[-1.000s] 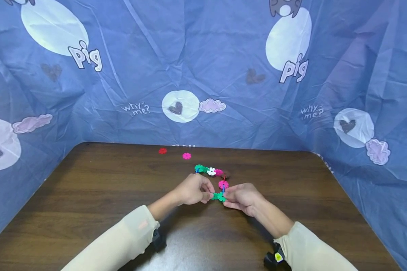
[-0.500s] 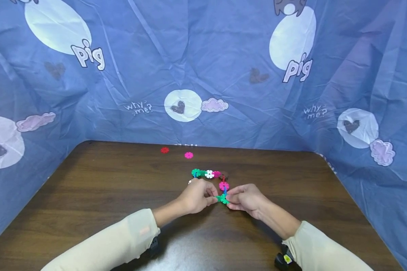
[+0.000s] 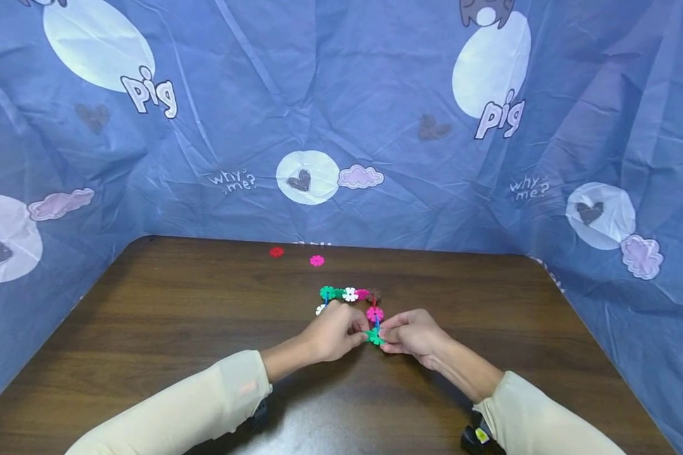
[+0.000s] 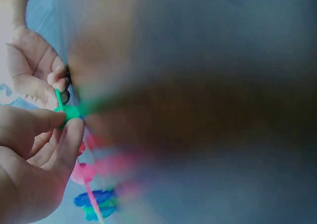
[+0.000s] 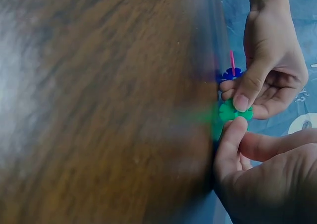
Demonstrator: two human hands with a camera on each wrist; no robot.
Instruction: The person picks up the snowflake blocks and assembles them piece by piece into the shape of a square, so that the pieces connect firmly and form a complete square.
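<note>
A chain of flower-shaped snowflake discs runs across the table in the head view. It starts with a green disc (image 3: 327, 292), passes a white disc (image 3: 350, 294) and a brown one (image 3: 374, 295), and turns toward me through a pink disc (image 3: 375, 314) and a blue one (image 3: 377, 323). At its near end, my left hand (image 3: 332, 332) and right hand (image 3: 415, 335) pinch green snowflake pieces (image 3: 374, 337) between thumb and fingers. The left wrist view shows one green piece (image 4: 72, 112) meeting another edge-on. My left hand partly hides another white disc (image 3: 320, 309).
Loose on the brown table (image 3: 205, 284), a red disc (image 3: 276, 252) and a pink disc (image 3: 317, 260) lie near the back edge. A blue printed cloth (image 3: 233, 114) hangs behind and along both sides.
Both hands have come slightly toward me and closer together with the green pieces. The chain's far side has also shifted toward me, and a white disc now shows behind my left hand.
</note>
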